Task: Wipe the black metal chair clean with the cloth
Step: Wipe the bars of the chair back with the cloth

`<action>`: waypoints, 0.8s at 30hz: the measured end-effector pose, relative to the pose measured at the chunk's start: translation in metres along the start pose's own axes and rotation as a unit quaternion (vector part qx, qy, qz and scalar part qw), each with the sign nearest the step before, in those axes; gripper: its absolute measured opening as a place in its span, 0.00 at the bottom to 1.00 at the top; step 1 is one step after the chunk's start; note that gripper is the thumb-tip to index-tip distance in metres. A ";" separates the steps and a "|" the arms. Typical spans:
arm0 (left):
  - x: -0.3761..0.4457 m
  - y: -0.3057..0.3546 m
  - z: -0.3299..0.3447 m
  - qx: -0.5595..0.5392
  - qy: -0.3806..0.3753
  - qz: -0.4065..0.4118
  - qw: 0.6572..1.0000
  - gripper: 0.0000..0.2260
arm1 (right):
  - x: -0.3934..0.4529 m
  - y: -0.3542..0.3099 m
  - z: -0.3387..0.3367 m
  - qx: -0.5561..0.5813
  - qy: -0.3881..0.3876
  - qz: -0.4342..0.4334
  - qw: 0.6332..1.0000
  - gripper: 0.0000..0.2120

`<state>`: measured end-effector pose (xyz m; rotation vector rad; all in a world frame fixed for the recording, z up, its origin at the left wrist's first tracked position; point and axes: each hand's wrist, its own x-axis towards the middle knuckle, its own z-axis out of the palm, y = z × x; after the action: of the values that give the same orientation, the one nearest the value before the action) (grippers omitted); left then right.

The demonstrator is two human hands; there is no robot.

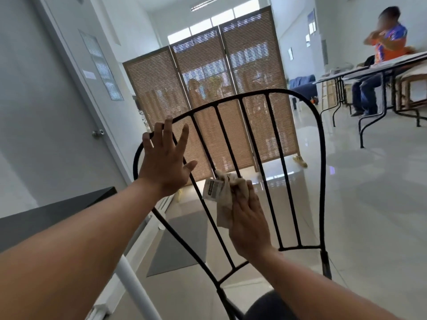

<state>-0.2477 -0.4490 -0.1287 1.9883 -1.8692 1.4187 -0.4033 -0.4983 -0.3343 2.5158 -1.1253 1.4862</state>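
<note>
The black metal chair (322, 144) fills the middle of the view, its curved backrest frame and several thin vertical bars facing me. My left hand (165, 162) rests flat against the upper left curve of the backrest, fingers spread, holding nothing. My right hand (248, 218) is shut on a crumpled beige cloth (223, 199) with a small label, pressed around one of the middle bars about halfway down. The chair's seat and legs are mostly out of view below.
A grey door (46, 100) with a round knob stands at the left, a dark tabletop (57, 211) and white pole (136, 287) near my left arm. A woven folding screen (208, 88) stands behind the chair. At the right, a person sits at folding tables (369, 70).
</note>
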 end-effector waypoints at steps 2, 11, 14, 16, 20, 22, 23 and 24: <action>0.000 0.000 0.000 -0.008 -0.005 -0.001 1.000 0.39 | 0.041 -0.010 -0.011 0.015 0.030 -0.003 0.999 0.27; -0.001 0.003 -0.005 -0.036 -0.018 -0.011 0.999 0.39 | 0.105 -0.033 -0.038 0.035 0.097 0.001 0.995 0.28; -0.001 0.003 -0.004 -0.037 -0.020 -0.009 0.999 0.39 | 0.069 -0.020 -0.025 0.021 0.080 -0.013 0.996 0.29; -0.001 0.002 -0.003 -0.025 -0.015 -0.007 1.000 0.39 | 0.037 -0.010 -0.014 0.013 0.072 -0.023 0.997 0.31; -0.001 0.002 -0.002 -0.009 -0.010 -0.007 1.000 0.39 | -0.025 0.010 0.010 0.023 0.035 0.005 0.999 0.33; -0.001 0.002 -0.002 -0.010 -0.011 -0.007 1.000 0.39 | -0.041 0.015 0.013 0.038 0.031 -0.001 0.999 0.32; -0.001 0.002 -0.002 -0.013 -0.009 -0.006 1.000 0.40 | -0.044 0.015 0.011 0.049 0.035 -0.011 0.998 0.32; -0.001 0.002 -0.001 -0.016 -0.008 -0.004 1.000 0.40 | -0.045 0.014 0.007 0.059 0.045 -0.024 0.997 0.31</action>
<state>-0.2496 -0.4480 -0.1294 1.9965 -1.8755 1.3667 -0.4191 -0.4852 -0.3769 2.5020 -0.9863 1.6825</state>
